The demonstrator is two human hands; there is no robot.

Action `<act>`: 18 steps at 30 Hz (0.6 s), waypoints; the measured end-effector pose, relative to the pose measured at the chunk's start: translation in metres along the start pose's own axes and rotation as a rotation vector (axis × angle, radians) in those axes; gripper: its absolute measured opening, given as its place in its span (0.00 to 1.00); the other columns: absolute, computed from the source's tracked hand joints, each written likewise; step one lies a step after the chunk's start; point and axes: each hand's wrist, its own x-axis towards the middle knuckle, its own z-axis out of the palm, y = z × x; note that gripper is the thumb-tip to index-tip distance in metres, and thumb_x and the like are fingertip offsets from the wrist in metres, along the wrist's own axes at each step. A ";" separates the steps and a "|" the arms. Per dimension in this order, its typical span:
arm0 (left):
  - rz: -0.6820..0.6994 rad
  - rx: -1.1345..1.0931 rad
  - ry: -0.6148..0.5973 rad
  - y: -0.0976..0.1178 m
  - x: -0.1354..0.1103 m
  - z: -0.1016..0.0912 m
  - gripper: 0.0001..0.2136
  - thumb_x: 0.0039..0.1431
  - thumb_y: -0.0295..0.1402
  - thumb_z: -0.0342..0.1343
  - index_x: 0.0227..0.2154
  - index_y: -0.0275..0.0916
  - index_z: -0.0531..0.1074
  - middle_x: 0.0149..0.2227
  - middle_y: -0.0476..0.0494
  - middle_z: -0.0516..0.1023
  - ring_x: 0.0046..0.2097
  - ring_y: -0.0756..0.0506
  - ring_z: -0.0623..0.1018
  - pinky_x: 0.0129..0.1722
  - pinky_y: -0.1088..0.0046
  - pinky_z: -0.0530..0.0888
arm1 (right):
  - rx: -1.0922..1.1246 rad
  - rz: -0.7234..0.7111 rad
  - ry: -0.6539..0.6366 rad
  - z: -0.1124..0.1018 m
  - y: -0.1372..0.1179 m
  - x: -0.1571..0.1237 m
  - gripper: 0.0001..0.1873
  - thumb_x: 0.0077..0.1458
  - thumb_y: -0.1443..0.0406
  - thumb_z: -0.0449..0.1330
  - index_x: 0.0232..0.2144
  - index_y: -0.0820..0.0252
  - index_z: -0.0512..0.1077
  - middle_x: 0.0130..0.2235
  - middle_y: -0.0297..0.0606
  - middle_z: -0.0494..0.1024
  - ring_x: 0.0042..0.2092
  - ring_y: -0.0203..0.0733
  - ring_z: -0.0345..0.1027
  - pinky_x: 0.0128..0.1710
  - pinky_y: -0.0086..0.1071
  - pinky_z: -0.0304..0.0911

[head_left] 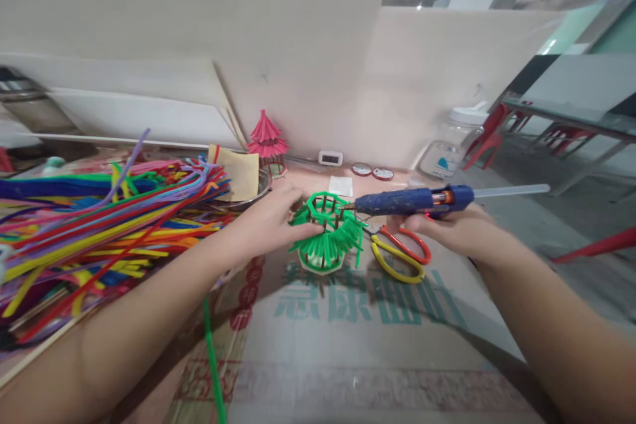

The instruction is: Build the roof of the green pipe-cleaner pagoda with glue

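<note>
- Steadying the green fringed structure (334,240) from its left side, the left hand (275,220) has its thumb laid across the near fringe and its fingers behind; this grip is partly closed around the piece, apparently to stop it shifting.
- The structure stands upright on the surface (348,351), midway between the two hands, probably so that both can reach it easily.
- The right hand (450,225) wraps the blue glue gun (402,202) from below, its grip closed; whether a finger presses the trigger, I cannot tell.
- Held nearly level, the gun points left, its nozzle at the structure's upper ring. This angle seems chosen to reach the rim without crossing the left hand; contact is too small to confirm.
- A translucent glue stick (511,191) juts from the gun's back, seemingly as its feed.
- The scissors (376,245) lie beside the structure, handles toward the right, presumably for quick reach.
- Colourful pipe cleaners (124,212) are heaped at the left, likely as a supply beside the work; one loose green stem (213,361) lies nearer the wearer.
- A pink tiered tower (268,139) stands near the wall, perhaps as a model, with a small digital clock (330,158) to its right.
</note>
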 end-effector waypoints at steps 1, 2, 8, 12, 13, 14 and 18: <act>-0.005 -0.005 0.002 0.000 0.000 0.001 0.20 0.60 0.46 0.58 0.49 0.38 0.72 0.42 0.41 0.72 0.41 0.41 0.70 0.40 0.66 0.69 | 0.001 0.016 -0.029 0.000 -0.001 0.000 0.21 0.49 0.45 0.60 0.26 0.53 0.79 0.31 0.40 0.82 0.35 0.52 0.77 0.40 0.44 0.74; -0.010 -0.006 0.003 0.000 0.000 0.002 0.20 0.60 0.46 0.58 0.50 0.38 0.72 0.42 0.41 0.72 0.41 0.41 0.70 0.40 0.66 0.68 | 0.005 0.038 -0.050 0.000 -0.001 0.001 0.21 0.49 0.45 0.59 0.26 0.53 0.79 0.31 0.39 0.83 0.35 0.52 0.78 0.40 0.44 0.74; -0.012 0.018 0.008 -0.001 0.000 0.004 0.20 0.59 0.48 0.59 0.45 0.37 0.72 0.39 0.42 0.70 0.39 0.42 0.70 0.37 0.67 0.67 | -0.023 0.088 -0.061 0.006 0.004 0.001 0.20 0.49 0.45 0.60 0.23 0.53 0.76 0.26 0.37 0.80 0.32 0.52 0.76 0.36 0.43 0.72; -0.006 0.018 0.015 -0.002 0.000 0.005 0.19 0.59 0.48 0.59 0.44 0.37 0.71 0.40 0.43 0.70 0.39 0.42 0.70 0.38 0.67 0.67 | 0.031 0.009 -0.028 0.011 0.002 0.000 0.18 0.48 0.47 0.65 0.35 0.51 0.79 0.35 0.36 0.84 0.40 0.53 0.78 0.43 0.44 0.73; -0.008 0.018 0.014 -0.002 0.000 0.005 0.19 0.59 0.48 0.59 0.44 0.37 0.71 0.39 0.43 0.70 0.39 0.42 0.70 0.38 0.67 0.67 | 0.021 0.009 -0.004 0.011 0.003 -0.001 0.19 0.48 0.46 0.65 0.35 0.51 0.79 0.36 0.37 0.84 0.41 0.54 0.78 0.43 0.45 0.74; -0.011 0.017 0.012 -0.002 0.000 0.005 0.19 0.59 0.48 0.59 0.44 0.37 0.71 0.39 0.43 0.70 0.39 0.42 0.70 0.38 0.67 0.67 | 0.005 0.015 0.021 0.011 0.003 -0.001 0.19 0.47 0.46 0.65 0.33 0.51 0.79 0.36 0.37 0.84 0.41 0.55 0.78 0.41 0.45 0.74; -0.015 0.015 0.010 -0.001 0.000 0.004 0.19 0.59 0.47 0.59 0.43 0.37 0.72 0.39 0.43 0.69 0.39 0.42 0.69 0.38 0.67 0.67 | -0.012 0.014 0.034 0.012 -0.002 -0.001 0.17 0.47 0.46 0.65 0.30 0.50 0.78 0.35 0.37 0.84 0.39 0.53 0.78 0.37 0.42 0.75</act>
